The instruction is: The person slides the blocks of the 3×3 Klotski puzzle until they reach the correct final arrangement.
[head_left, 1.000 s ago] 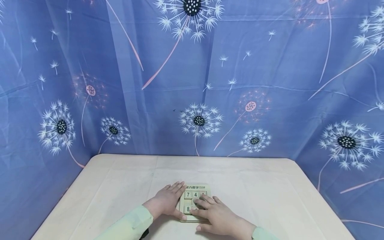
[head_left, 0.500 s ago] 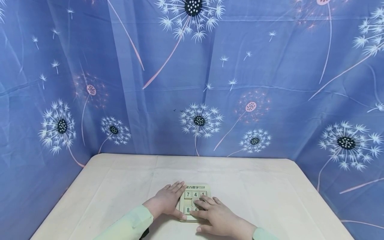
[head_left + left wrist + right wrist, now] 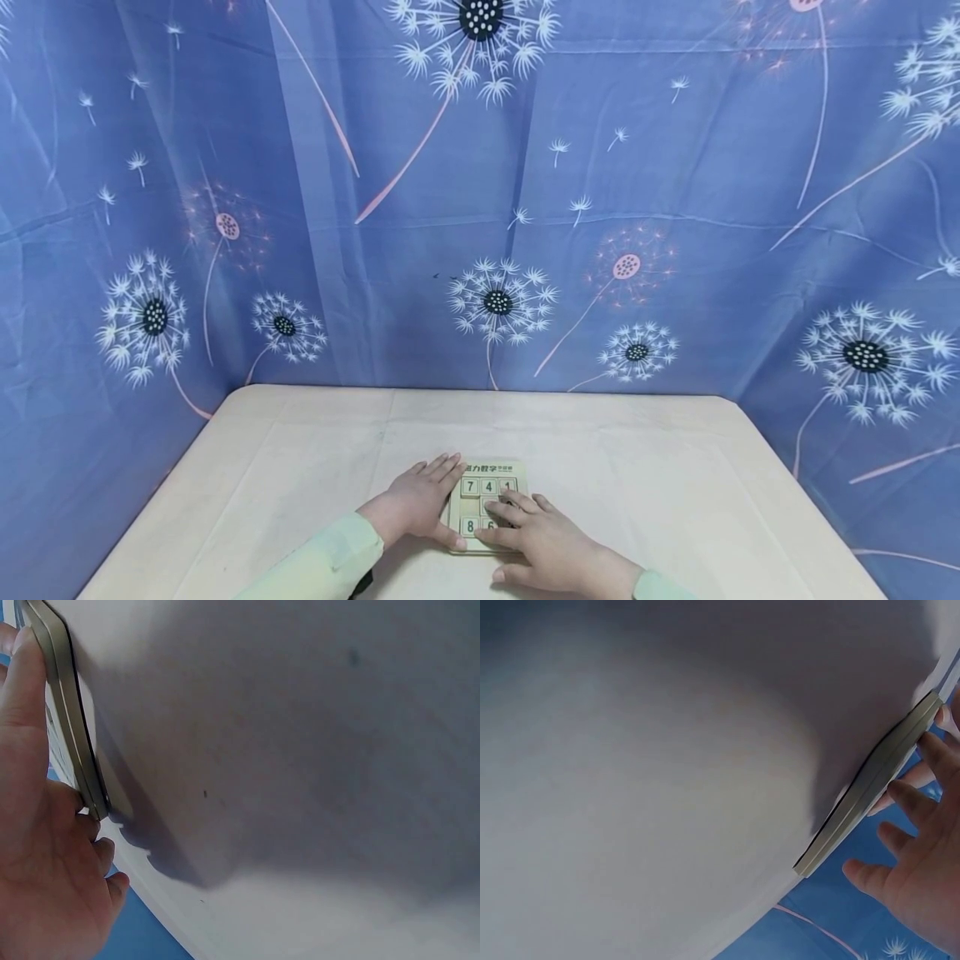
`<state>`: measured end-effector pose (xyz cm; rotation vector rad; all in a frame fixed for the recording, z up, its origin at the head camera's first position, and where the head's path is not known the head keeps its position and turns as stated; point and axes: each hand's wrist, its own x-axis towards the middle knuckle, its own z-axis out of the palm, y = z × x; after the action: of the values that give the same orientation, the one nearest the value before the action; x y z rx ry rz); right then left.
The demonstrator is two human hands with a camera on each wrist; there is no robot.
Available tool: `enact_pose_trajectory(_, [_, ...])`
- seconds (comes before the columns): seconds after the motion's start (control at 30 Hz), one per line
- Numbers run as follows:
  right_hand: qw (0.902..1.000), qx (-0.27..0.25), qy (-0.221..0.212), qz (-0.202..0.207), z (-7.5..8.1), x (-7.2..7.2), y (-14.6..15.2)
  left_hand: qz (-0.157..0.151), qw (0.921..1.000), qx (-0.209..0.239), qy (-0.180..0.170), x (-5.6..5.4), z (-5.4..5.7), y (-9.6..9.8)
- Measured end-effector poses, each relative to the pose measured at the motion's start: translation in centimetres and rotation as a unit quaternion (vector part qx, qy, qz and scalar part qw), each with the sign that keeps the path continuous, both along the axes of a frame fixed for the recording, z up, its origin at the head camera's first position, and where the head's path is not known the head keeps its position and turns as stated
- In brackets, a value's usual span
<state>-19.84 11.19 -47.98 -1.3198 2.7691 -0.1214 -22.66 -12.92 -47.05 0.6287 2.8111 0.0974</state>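
A pale green number sliding puzzle (image 3: pixel 470 505) lies flat on the table, printed with dark Chinese characters along its far end. Tiles marked 7, 4, 1, 8 and 6 show; an unfilled slot shows below the 7, and other tiles are hidden under fingers. Along the puzzle's left edge rests my left hand (image 3: pixel 422 502), its fingers straight at the far corner and its thumb spread to the near corner. My right hand (image 3: pixel 551 542) reaches in from the right with fingers spread, touching the tiles. Both wrist views show the puzzle's edge (image 3: pixel 71 712) beside the hands.
The cream table (image 3: pixel 637 467) has rounded far corners. Blue cloth (image 3: pixel 390 317) printed with dandelions hangs behind it and along both sides. Light green sleeves (image 3: pixel 330 554) cover the forearms, and a dark object (image 3: pixel 362 583) shows below the left sleeve.
Over the last second the right fingers have shifted very slightly, and the 6 and 1 tiles show more clearly. The left hand and the puzzle stay in place.
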Motion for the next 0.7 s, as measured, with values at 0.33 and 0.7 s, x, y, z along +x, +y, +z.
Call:
enact_pose_trajectory(0.33, [0.9994,-0.015,0.03,0.009,-0.3,-0.3,0.4,0.002,1.0,-0.001,-0.002,-0.1,-0.1,0.0])
enact_pose_trajectory(0.7, [0.9979,-0.044,0.036,-0.03,0.0,-1.6,-0.1,-0.002,1.0,-0.002,-0.001,-0.1,-0.2,-0.1])
